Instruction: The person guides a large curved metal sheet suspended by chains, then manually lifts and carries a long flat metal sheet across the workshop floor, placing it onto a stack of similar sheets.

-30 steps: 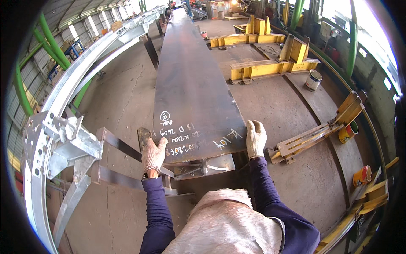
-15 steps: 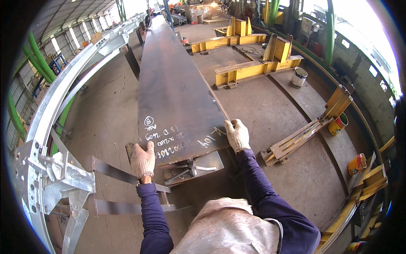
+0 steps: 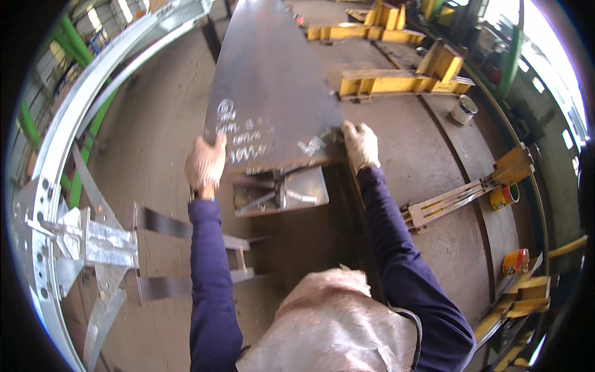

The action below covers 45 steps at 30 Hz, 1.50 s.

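Note:
A long, dark steel plate (image 3: 276, 80) stretches away from me, with white chalk marks near its close end. My left hand (image 3: 206, 162), in a pale knitted glove, is closed on the near left corner, thumb on the top face. At the near right corner my right hand (image 3: 361, 146), gloved alike, is closed round the edge. The fingers under the plate are hidden on both sides. Both arms are stretched forward. Below the plate's near end, a metal support (image 3: 282, 192) with a flat base shows partly.
At left stands a curved galvanised steel frame (image 3: 87, 136), with dark flat bars (image 3: 164, 223) jutting toward me. Yellow steel stands (image 3: 403, 84) and a slotted beam (image 3: 446, 201) lie to the right. A white paint can (image 3: 463, 110) and two orange-yellow cans (image 3: 504, 197) sit nearby.
The view has shifted, and most surroundings appear higher. The plate's near end and both hands sit farther up the picture, with my arms straighter. Both hands keep their hold.

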Motion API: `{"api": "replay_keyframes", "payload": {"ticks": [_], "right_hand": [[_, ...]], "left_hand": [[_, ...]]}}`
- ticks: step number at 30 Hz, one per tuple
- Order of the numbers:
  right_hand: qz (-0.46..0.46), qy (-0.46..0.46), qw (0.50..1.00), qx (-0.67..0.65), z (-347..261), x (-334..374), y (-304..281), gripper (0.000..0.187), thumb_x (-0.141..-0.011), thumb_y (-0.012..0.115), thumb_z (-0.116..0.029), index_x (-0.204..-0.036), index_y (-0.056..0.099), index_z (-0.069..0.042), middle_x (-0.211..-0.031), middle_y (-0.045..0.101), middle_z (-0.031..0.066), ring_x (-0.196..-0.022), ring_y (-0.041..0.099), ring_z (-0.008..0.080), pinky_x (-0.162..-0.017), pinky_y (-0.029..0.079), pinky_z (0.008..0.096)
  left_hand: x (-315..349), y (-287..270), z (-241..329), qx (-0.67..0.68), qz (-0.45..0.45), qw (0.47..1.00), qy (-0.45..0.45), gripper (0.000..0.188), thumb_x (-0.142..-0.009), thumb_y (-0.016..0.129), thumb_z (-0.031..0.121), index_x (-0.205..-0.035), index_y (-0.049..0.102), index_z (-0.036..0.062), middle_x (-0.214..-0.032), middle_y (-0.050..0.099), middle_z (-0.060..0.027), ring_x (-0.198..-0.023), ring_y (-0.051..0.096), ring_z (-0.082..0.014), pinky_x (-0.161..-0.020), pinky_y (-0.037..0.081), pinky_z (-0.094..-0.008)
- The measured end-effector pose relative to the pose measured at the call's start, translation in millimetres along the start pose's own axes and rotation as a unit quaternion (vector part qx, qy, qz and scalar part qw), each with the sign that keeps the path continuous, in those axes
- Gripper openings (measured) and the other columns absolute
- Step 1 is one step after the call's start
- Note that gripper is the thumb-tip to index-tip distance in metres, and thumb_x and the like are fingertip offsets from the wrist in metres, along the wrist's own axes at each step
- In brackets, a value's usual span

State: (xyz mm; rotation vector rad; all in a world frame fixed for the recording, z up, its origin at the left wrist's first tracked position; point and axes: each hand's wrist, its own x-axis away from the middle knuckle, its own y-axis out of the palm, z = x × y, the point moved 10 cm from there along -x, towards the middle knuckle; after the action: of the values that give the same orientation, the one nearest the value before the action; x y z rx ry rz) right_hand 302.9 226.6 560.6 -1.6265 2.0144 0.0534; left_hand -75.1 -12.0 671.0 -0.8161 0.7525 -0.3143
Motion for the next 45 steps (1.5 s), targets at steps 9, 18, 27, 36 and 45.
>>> {"api": "replay_keyframes", "payload": {"ticks": [9, 18, 27, 36, 45], "right_hand": [[0.044, -0.069, 0.997, -0.017, -66, -52, -5, 0.055, -0.095, 0.062, -0.049, -0.1, 0.072, 0.005, -0.098, 0.073, 0.027, -0.096, 0.071, 0.0403, -0.089, 0.054, 0.043], [0.029, -0.074, 0.994, -0.07, -103, -84, 29, 0.056, -0.094, 0.065, -0.05, -0.101, 0.073, 0.005, -0.098, 0.074, 0.027, -0.096, 0.073, 0.0393, -0.09, 0.055, 0.0415], [0.067, -0.092, 0.994, -0.007, -87, -93, 69, 0.06, -0.093, 0.069, -0.05, -0.121, 0.067, 0.003, -0.102, 0.074, 0.0233, -0.098, 0.073, 0.0384, -0.089, 0.055, 0.043], [0.075, -0.115, 0.991, 0.0, -90, -109, 93, 0.054, -0.093, 0.071, -0.046, -0.119, 0.067, 0.001, -0.096, 0.075, 0.0195, -0.091, 0.074, 0.0357, -0.085, 0.056, 0.0419], [0.086, -0.113, 0.988, -0.053, -97, -120, 103, 0.045, -0.094, 0.07, -0.041, -0.108, 0.073, 0.002, -0.103, 0.075, 0.0221, -0.096, 0.072, 0.0342, -0.091, 0.054, 0.0404]], "left_hand": [[-73, -32, 21, -0.042, -0.003, 0.999, -0.013, 0.076, -0.089, 0.059, 0.068, -0.116, 0.072, -0.0017, -0.096, 0.078, -0.0176, -0.102, 0.075, -0.0342, -0.091, 0.055, -0.0465], [-153, -13, 13, -0.002, -0.02, 1.0, 0.01, 0.073, -0.09, 0.062, 0.066, -0.109, 0.075, -0.0032, -0.093, 0.078, -0.0189, -0.097, 0.075, -0.0335, -0.088, 0.055, -0.043], [-177, 42, 6, 0.036, -0.039, 0.999, 0.006, 0.067, -0.089, 0.066, 0.063, -0.101, 0.076, -0.0018, -0.084, 0.077, -0.0166, -0.086, 0.076, -0.0292, -0.081, 0.056, -0.0401], [-204, 78, -15, 0.002, -0.034, 0.999, -0.009, 0.063, -0.089, 0.062, 0.064, -0.091, 0.076, 0.0031, -0.086, 0.077, -0.0166, -0.091, 0.075, -0.0332, -0.083, 0.055, -0.0433], [-189, 67, -44, -0.028, -0.027, 0.998, -0.042, 0.073, -0.091, 0.057, 0.068, -0.114, 0.075, 0.0016, -0.114, 0.075, -0.0242, -0.109, 0.073, -0.0411, -0.094, 0.056, -0.0492]]}}
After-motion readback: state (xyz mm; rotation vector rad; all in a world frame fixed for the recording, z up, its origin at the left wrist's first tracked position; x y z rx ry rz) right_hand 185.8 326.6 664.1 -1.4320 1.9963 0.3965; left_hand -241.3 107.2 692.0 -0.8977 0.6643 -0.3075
